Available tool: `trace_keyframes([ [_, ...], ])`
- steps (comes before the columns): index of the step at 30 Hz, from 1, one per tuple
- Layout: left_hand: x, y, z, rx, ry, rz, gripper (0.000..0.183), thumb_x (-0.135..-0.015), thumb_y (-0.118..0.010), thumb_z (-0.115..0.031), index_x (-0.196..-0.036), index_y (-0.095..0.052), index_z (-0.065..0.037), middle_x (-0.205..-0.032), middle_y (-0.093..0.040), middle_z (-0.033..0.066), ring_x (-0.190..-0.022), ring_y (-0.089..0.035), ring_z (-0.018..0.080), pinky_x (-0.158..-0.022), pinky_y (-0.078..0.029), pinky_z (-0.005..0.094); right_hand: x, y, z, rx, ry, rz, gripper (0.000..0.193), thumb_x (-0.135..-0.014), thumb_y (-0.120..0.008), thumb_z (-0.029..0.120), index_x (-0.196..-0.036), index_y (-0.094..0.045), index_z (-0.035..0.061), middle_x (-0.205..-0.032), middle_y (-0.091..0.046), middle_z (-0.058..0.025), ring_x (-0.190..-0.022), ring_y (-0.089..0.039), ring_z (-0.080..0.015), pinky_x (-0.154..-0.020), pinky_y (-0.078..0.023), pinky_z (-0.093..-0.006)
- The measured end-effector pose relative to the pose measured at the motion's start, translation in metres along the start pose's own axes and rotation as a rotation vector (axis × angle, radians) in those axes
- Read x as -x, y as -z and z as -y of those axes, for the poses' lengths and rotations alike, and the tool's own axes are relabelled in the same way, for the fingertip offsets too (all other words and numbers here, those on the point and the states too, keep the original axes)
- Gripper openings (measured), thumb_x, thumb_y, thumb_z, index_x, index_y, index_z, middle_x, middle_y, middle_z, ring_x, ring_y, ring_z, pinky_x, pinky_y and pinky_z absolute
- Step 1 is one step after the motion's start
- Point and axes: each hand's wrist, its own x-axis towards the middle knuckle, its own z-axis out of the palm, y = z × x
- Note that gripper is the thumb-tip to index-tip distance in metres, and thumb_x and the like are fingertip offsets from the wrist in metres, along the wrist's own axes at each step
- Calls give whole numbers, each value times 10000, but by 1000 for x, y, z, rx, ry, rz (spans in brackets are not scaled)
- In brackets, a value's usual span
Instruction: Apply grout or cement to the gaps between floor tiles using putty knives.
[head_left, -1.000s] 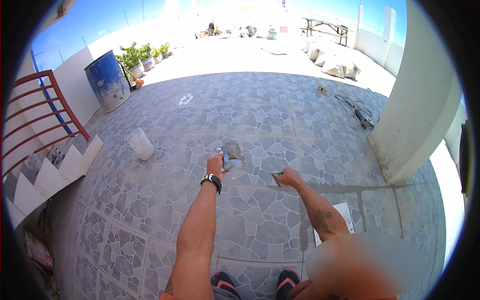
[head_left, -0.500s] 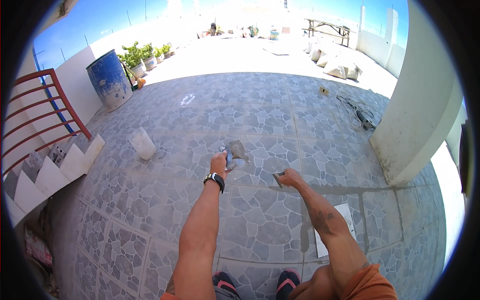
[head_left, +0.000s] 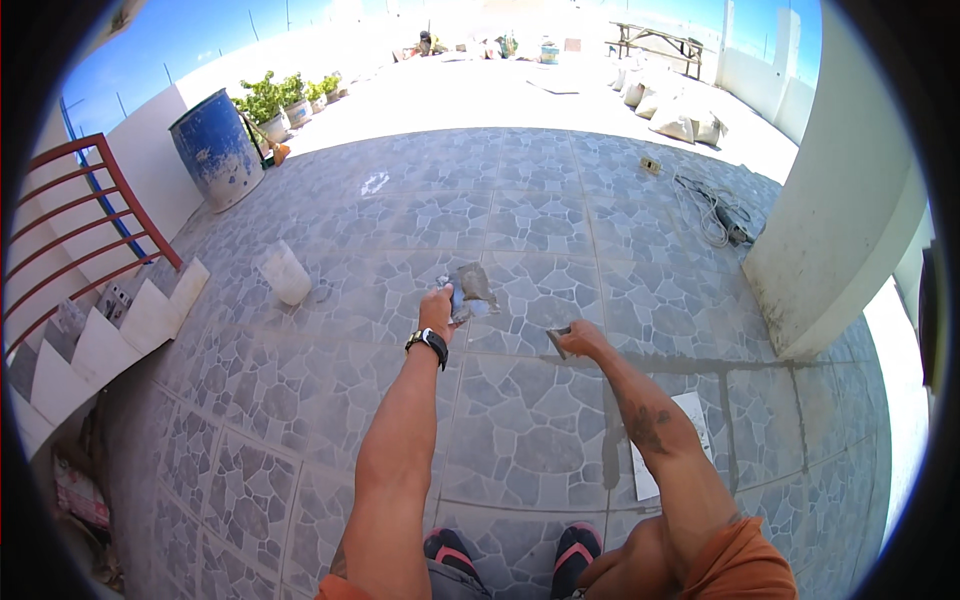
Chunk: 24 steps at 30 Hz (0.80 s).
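While right-side tile joints [head_left: 728,420] look dark-grouted, left-side joints [head_left: 452,428] seem undone; left hand [head_left: 436,310] has fingers clamped on mortar-smeared plate [head_left: 474,284], right hand [head_left: 584,340] on spreader [head_left: 556,343].

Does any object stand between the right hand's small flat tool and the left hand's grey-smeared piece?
Nothing visible does: between the small, dark flat tool and the bluish, grey-smeared piece, only grey stone-patterned floor tiles show.
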Motion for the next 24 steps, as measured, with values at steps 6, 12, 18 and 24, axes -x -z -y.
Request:
trace_keyframes([
  [6,-4,0,1,15,-3,-21,249,-907,-561,-293,-1035,-556,-81,-1043,-546,101,-1005,-550,274,-761,-489,515,0,1,0,-14,1,-15,423,-777,-619,356,-738,-698,-58,-743,-669,-255,-719,-688,-357,-650,-523,-418],
  [12,-3,-4,2,29,17,-24,248,-905,-562,-300,-1051,-553,-100,-1048,-544,88,-984,-550,262,-777,-482,521,2,4,3,44,8,-2,409,-775,-615,341,-765,-700,-59,-758,-672,-259,-741,-689,-363,-653,-521,-419],
  [18,-4,-2,0,37,30,10,249,-905,-557,-294,-1086,-542,-124,-1074,-536,72,-997,-543,247,-789,-466,503,3,2,8,50,30,-40,394,-764,-607,323,-794,-699,-59,-809,-669,-277,-779,-684,-371,-667,-521,-415],
  [24,0,-3,2,2,31,41,257,-901,-560,-292,-1096,-540,-126,-1074,-539,72,-993,-547,250,-793,-458,503,5,5,6,32,-8,-27,405,-768,-595,341,-785,-700,-50,-813,-666,-277,-785,-679,-379,-682,-523,-421],
])
